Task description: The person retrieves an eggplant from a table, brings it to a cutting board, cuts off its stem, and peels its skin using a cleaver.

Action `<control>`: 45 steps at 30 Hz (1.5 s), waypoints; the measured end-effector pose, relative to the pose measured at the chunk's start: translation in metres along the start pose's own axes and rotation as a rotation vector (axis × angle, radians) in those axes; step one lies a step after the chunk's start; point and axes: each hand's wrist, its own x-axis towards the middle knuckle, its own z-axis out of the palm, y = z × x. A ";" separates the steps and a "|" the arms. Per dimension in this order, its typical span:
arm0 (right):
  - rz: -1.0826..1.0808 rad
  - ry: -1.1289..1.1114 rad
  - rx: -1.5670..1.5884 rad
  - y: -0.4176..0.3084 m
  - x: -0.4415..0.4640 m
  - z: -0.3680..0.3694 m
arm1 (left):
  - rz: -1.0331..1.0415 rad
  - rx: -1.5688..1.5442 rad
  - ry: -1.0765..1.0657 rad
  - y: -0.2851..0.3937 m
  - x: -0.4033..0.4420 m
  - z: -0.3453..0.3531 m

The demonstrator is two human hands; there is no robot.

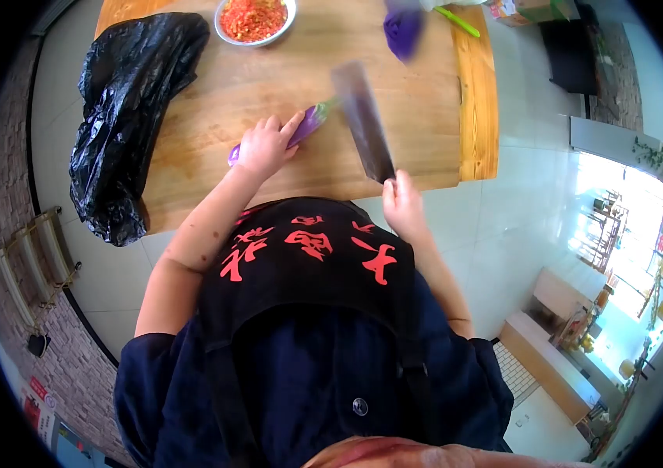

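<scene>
On my left, a crumpled black plastic bag [132,101] drapes over the edge of the wooden board [214,90]. Near the board's far side I see a pale bowl [293,13] of chopped red bits [252,19] (flecked with something yellowish). Toward the far right corner lies a slim bright-green item [458,22], and past it a cardboard box [532,9], partly cut off from my view. Pale floor tiles [522,187] spread around me, a brick-patterned wall [12,148] stands to my left, and a bright window [616,207] to my right.
</scene>
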 end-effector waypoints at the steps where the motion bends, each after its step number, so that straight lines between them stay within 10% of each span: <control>1: -0.011 -0.030 -0.011 -0.007 0.003 -0.005 | 0.002 -0.007 0.018 -0.001 0.001 0.000; 18: 0.167 -0.499 -0.165 -0.018 0.020 -0.037 | 0.003 -0.032 0.050 -0.004 0.002 0.001; 30: -0.125 -0.223 -0.270 0.028 0.048 0.059 | 0.039 0.076 0.047 0.001 0.001 0.006; 34: 0.158 -0.258 0.108 -0.015 0.060 0.014 | -0.137 -0.283 0.060 -0.002 -0.006 -0.012; 40: -0.085 -0.030 -0.092 -0.003 0.019 -0.001 | -0.648 -1.522 -0.066 -0.050 -0.047 -0.031; 45: -0.159 -0.159 -0.202 0.025 -0.015 0.005 | -0.627 -1.836 -0.055 -0.053 -0.059 -0.044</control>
